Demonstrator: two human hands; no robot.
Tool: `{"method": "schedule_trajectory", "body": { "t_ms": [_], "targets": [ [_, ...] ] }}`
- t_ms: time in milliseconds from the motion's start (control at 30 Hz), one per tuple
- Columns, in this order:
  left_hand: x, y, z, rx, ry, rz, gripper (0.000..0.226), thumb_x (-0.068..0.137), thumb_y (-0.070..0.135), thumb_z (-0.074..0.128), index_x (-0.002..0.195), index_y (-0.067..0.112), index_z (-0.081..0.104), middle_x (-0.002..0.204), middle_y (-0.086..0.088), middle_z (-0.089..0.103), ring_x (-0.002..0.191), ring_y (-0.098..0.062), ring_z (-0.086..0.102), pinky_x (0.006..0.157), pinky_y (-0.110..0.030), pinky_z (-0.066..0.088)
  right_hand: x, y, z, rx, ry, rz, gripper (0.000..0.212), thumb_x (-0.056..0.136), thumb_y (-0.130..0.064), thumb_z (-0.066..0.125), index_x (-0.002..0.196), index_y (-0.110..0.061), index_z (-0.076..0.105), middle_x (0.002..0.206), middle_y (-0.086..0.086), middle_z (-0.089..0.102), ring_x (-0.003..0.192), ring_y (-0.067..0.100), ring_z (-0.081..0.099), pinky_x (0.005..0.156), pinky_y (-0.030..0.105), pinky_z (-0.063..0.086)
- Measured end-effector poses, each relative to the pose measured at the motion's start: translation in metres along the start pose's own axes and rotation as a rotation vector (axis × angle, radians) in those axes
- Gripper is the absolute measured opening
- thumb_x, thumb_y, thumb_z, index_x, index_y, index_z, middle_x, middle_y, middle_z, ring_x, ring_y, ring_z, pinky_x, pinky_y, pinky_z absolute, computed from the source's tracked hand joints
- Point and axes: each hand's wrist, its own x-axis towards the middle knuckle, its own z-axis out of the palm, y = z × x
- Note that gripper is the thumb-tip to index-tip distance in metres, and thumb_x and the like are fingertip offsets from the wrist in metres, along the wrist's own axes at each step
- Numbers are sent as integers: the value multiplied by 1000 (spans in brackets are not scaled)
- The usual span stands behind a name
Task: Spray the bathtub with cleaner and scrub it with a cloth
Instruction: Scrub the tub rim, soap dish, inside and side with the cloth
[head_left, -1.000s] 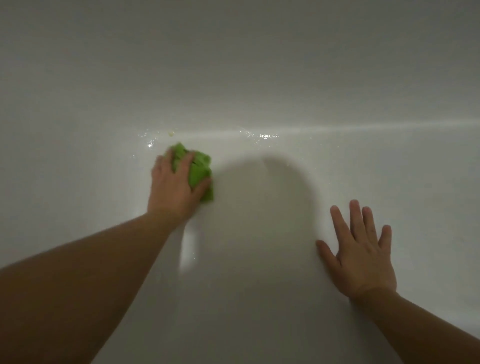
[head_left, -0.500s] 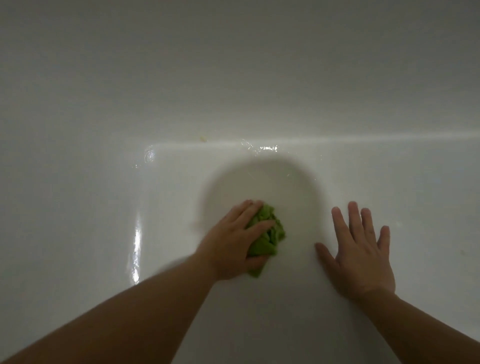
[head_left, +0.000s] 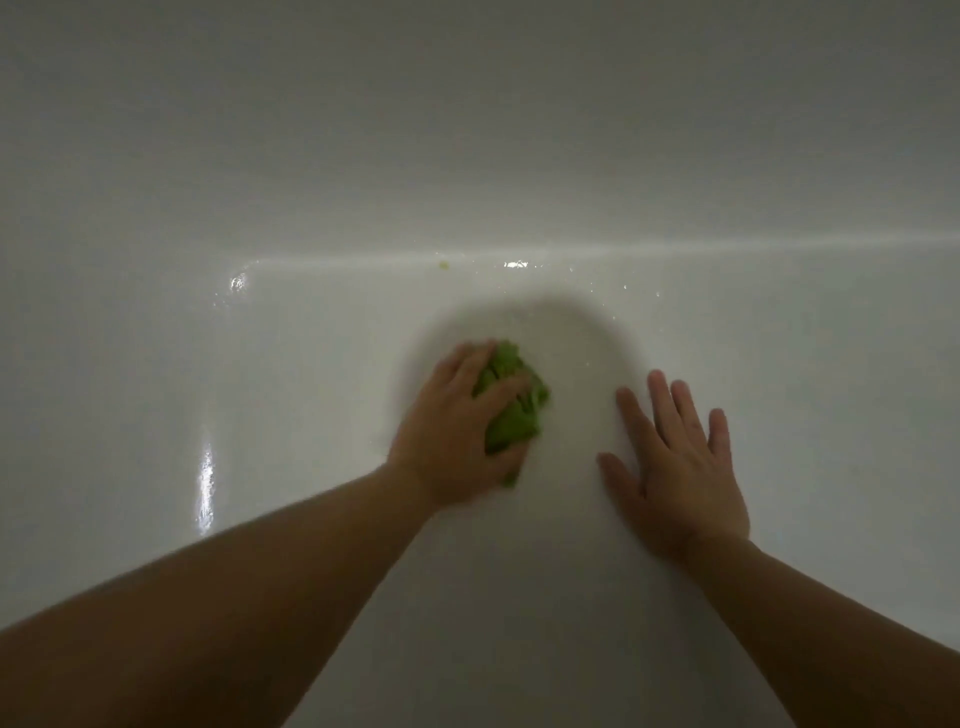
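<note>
The white bathtub (head_left: 311, 156) fills the whole view, dim and wet, with droplets glinting along the crease between floor and far wall. My left hand (head_left: 457, 426) grips a bunched green cloth (head_left: 511, 400) and presses it onto the tub floor near the middle. My right hand (head_left: 675, 467) lies flat on the tub floor to the right of the cloth, fingers straight and spread. No spray bottle is in view.
A small yellowish speck (head_left: 444, 265) sits on the crease line at the back. A bright wet streak (head_left: 206, 483) runs down the tub floor on the left. A rounded shadow falls around the hands.
My left hand swept the cloth from the back left crease down to the middle beside my right hand, then slightly away from me. My right hand stayed planted.
</note>
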Motion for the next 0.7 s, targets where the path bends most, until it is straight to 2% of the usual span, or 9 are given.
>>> {"method": "schedule_trajectory", "body": {
  "t_ms": [67, 133, 233, 333, 400, 500, 533, 600, 700],
  "targets": [
    [-66, 22, 12, -24, -166, 218, 66, 82, 59, 67, 142, 33, 57, 156, -17, 42, 144, -43, 36, 115, -53, 38, -11, 10, 2, -25, -31, 1, 75, 99, -72, 14, 161, -40, -12, 170, -4, -21, 155, 17, -24, 127, 53, -3],
    [-111, 25, 15, -39, -305, 354, 68, 82, 59, 68, 144, 36, 55, 158, -15, 41, 146, -41, 37, 117, -50, 37, -22, 20, 2, -45, -50, 13, 75, 98, -73, 12, 160, -41, -16, 170, -3, -22, 155, 17, -24, 127, 54, -1],
    [-92, -14, 9, 105, -338, 463, 78, 76, 64, 71, 145, 36, 50, 159, -16, 42, 144, -42, 41, 116, -54, 38, -29, 28, 1, -53, -61, 35, 74, 97, -75, 9, 159, -43, -18, 169, -4, -25, 155, 18, -26, 127, 54, -4],
    [-14, -52, -9, 196, -220, 310, 82, 77, 67, 67, 148, 32, 48, 158, -20, 40, 143, -46, 39, 117, -62, 31, -22, 31, -2, -38, -35, 57, 74, 96, -76, 7, 159, -45, -15, 169, -5, -26, 154, 17, -28, 126, 53, -8],
    [47, -61, -26, 196, -123, 145, 81, 81, 62, 71, 152, 32, 45, 163, -18, 31, 148, -46, 29, 121, -59, 24, -14, 35, -5, -18, -4, 84, 75, 96, -77, 6, 161, -44, -11, 169, -5, -25, 154, 16, -27, 126, 53, -9],
    [107, -41, -34, 120, 10, -61, 76, 88, 63, 65, 154, 42, 35, 171, -5, 9, 156, -36, 5, 125, -55, 9, -5, 44, -7, -24, 28, 100, 74, 97, -76, 4, 161, -42, -10, 170, -3, -21, 156, 19, -23, 127, 54, -7],
    [114, -30, -28, 102, 42, -96, 72, 89, 63, 62, 154, 43, 36, 171, -3, 8, 156, -35, 4, 125, -54, 9, -2, 47, -7, -28, 36, 99, 74, 97, -76, 4, 161, -41, -10, 171, -3, -20, 156, 20, -22, 127, 54, -6],
    [107, -6, -10, 53, 60, -67, 67, 86, 57, 64, 148, 37, 48, 166, -14, 23, 150, -44, 19, 125, -55, 20, 1, 52, -6, -24, 40, 83, 73, 98, -74, 7, 162, -41, -7, 171, -3, -17, 157, 20, -20, 127, 54, -6],
    [51, 39, 21, -15, -30, 162, 64, 81, 55, 65, 139, 29, 62, 148, -23, 49, 137, -48, 41, 121, -47, 29, -6, 60, -7, -13, 25, 59, 75, 98, -72, 14, 163, -39, -2, 172, -2, -15, 157, 18, -19, 127, 54, -3]
  ]
}}
